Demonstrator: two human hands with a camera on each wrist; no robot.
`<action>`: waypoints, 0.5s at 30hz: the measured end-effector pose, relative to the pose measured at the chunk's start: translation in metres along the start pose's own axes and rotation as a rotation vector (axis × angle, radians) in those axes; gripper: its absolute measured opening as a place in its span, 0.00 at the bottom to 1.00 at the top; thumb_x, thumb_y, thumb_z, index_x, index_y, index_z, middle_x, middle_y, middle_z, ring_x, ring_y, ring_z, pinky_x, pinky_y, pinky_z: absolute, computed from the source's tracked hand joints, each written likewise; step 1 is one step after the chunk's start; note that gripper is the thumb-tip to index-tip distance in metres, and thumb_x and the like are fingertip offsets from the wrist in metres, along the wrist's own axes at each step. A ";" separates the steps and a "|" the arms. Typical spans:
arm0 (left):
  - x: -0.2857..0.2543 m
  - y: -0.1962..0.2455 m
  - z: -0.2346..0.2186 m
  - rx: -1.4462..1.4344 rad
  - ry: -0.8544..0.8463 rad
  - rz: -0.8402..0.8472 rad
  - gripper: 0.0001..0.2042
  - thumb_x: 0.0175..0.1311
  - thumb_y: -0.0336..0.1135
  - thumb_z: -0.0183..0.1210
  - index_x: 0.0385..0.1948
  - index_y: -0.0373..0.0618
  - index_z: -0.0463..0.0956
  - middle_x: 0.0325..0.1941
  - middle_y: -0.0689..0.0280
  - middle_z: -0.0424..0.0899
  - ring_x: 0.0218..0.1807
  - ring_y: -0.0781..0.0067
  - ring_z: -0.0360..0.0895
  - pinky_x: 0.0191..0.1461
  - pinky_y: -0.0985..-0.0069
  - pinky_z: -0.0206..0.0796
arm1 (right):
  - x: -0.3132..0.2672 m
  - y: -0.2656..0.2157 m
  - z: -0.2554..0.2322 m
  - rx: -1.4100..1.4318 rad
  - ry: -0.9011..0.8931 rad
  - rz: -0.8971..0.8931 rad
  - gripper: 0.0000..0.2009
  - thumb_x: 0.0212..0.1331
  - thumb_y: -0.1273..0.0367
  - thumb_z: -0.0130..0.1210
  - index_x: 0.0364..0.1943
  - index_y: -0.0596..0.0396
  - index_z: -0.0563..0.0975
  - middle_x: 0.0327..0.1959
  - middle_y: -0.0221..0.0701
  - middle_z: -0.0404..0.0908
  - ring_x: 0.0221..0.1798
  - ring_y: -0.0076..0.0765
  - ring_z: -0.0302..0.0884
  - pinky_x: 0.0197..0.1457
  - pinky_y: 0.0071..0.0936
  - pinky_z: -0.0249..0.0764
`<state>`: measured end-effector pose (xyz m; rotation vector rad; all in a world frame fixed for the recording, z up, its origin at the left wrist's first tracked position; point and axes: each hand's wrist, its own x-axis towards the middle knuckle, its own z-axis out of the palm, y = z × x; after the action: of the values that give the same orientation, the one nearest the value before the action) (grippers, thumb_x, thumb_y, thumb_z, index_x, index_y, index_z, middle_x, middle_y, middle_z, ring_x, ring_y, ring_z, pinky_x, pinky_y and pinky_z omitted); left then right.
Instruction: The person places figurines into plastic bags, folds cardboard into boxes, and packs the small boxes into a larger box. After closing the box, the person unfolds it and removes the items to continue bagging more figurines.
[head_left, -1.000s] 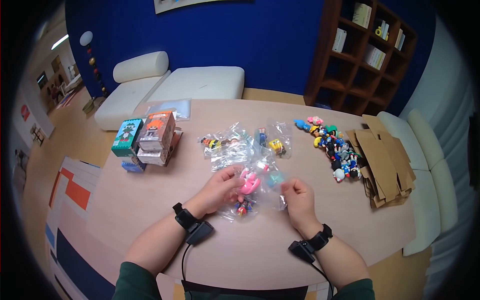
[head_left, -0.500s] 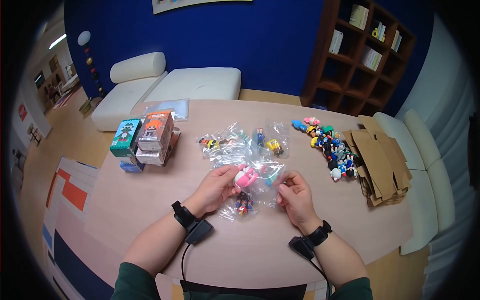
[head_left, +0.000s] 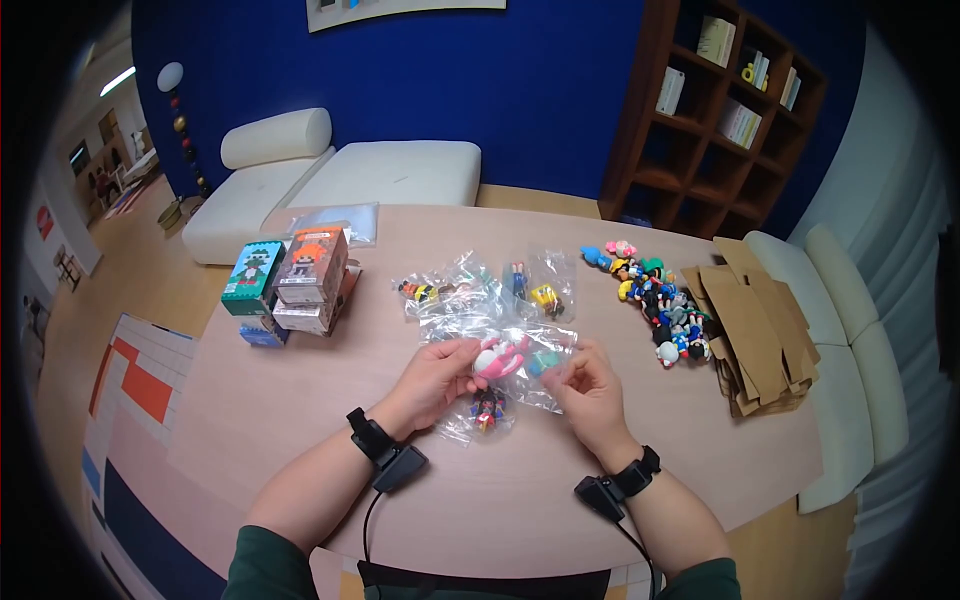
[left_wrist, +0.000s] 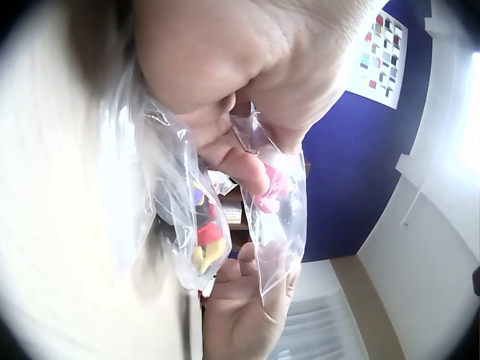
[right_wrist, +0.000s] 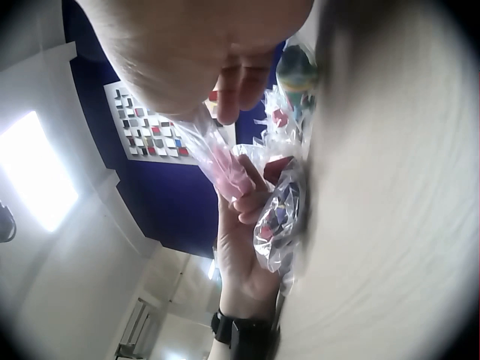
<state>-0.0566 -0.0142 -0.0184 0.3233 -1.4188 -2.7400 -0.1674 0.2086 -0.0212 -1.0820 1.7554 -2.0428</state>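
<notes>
In the head view the left hand (head_left: 432,380) pinches a clear plastic bag with a pink and white figure (head_left: 498,358) in it. The right hand (head_left: 590,392) grips the other end of that bag (head_left: 540,392). The left wrist view shows the left fingers against the pink figure (left_wrist: 271,189) through the film, and the right hand (left_wrist: 247,311) beyond. Just below the left hand a bagged dark, red and yellow figure (head_left: 487,410) lies on the table. A teal shape (head_left: 541,362) shows through the film near the right fingers.
Behind the hands lie more bagged figures (head_left: 545,298). Unbagged figures (head_left: 668,305) are heaped at the right, beside flattened cardboard (head_left: 760,335). Small printed boxes (head_left: 312,268) are stacked at the left, with flat clear bags (head_left: 345,222) behind them.
The pink figure has turned in the left fingers, showing more white. The right hand has shifted slightly and holds the bag's end stretched to the right.
</notes>
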 end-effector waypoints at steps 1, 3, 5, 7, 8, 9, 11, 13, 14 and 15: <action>0.000 0.000 0.000 0.001 -0.001 0.004 0.15 0.78 0.40 0.55 0.54 0.37 0.78 0.39 0.66 0.84 0.35 0.80 0.81 0.42 0.80 0.77 | 0.001 -0.005 0.002 -0.001 -0.002 -0.003 0.09 0.62 0.81 0.62 0.41 0.57 0.75 0.59 0.31 0.70 0.47 0.18 0.76 0.48 0.20 0.78; 0.000 -0.002 0.001 0.010 -0.011 0.027 0.16 0.77 0.40 0.55 0.54 0.36 0.78 0.39 0.65 0.84 0.36 0.80 0.81 0.43 0.80 0.76 | 0.002 -0.020 0.008 0.111 -0.054 0.207 0.08 0.63 0.80 0.61 0.45 0.59 0.82 0.66 0.32 0.68 0.56 0.23 0.77 0.56 0.24 0.79; -0.003 -0.001 0.007 0.019 -0.003 0.057 0.16 0.77 0.40 0.55 0.54 0.36 0.78 0.39 0.65 0.84 0.36 0.80 0.81 0.42 0.81 0.76 | 0.001 -0.019 0.007 0.049 -0.109 0.143 0.14 0.64 0.80 0.60 0.52 0.56 0.81 0.69 0.32 0.66 0.60 0.26 0.75 0.60 0.26 0.78; -0.005 0.001 0.013 0.027 -0.001 0.080 0.16 0.77 0.40 0.55 0.54 0.35 0.78 0.39 0.65 0.84 0.35 0.81 0.81 0.41 0.82 0.76 | -0.001 -0.018 0.006 -0.017 -0.157 0.084 0.19 0.64 0.80 0.59 0.60 0.53 0.80 0.71 0.33 0.65 0.65 0.29 0.74 0.63 0.28 0.77; -0.007 0.002 0.014 0.078 0.023 0.114 0.16 0.77 0.40 0.55 0.53 0.35 0.78 0.38 0.65 0.84 0.34 0.81 0.81 0.40 0.82 0.75 | -0.002 -0.019 0.007 -0.029 -0.169 0.067 0.20 0.64 0.80 0.58 0.61 0.51 0.80 0.71 0.34 0.65 0.64 0.30 0.74 0.63 0.28 0.77; -0.007 0.002 0.014 0.129 0.046 0.148 0.16 0.77 0.40 0.55 0.53 0.35 0.79 0.38 0.65 0.84 0.33 0.82 0.80 0.39 0.83 0.75 | -0.004 -0.019 0.008 -0.039 -0.182 0.050 0.21 0.65 0.79 0.58 0.62 0.49 0.80 0.71 0.34 0.65 0.63 0.31 0.75 0.63 0.29 0.77; -0.005 -0.001 0.015 0.171 0.069 0.158 0.16 0.77 0.39 0.55 0.53 0.35 0.79 0.36 0.67 0.84 0.31 0.83 0.79 0.36 0.85 0.73 | -0.006 -0.018 0.007 -0.087 -0.174 -0.037 0.19 0.65 0.77 0.59 0.59 0.49 0.82 0.68 0.37 0.71 0.59 0.32 0.78 0.61 0.29 0.77; -0.005 -0.002 0.015 0.223 0.167 0.148 0.15 0.77 0.39 0.55 0.53 0.35 0.79 0.35 0.68 0.83 0.30 0.84 0.77 0.34 0.87 0.71 | -0.005 -0.025 0.006 -0.305 -0.247 0.063 0.14 0.64 0.73 0.63 0.53 0.51 0.85 0.63 0.37 0.77 0.63 0.35 0.76 0.61 0.30 0.75; -0.004 -0.004 0.013 0.223 0.167 0.147 0.15 0.77 0.39 0.55 0.53 0.35 0.79 0.35 0.68 0.83 0.30 0.84 0.77 0.34 0.87 0.71 | -0.005 -0.022 0.005 -0.304 -0.247 0.064 0.14 0.64 0.73 0.63 0.53 0.51 0.85 0.63 0.37 0.77 0.63 0.35 0.76 0.61 0.30 0.75; -0.002 -0.006 0.010 0.225 0.164 0.164 0.15 0.77 0.39 0.55 0.54 0.35 0.79 0.35 0.69 0.82 0.29 0.85 0.77 0.34 0.87 0.70 | -0.006 -0.017 0.005 -0.294 -0.234 0.138 0.13 0.63 0.71 0.64 0.51 0.51 0.86 0.61 0.37 0.79 0.63 0.35 0.76 0.60 0.30 0.75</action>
<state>-0.0563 -0.0023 -0.0169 0.4085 -1.6302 -2.3718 -0.1558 0.2129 -0.0077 -1.1874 1.9831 -1.5428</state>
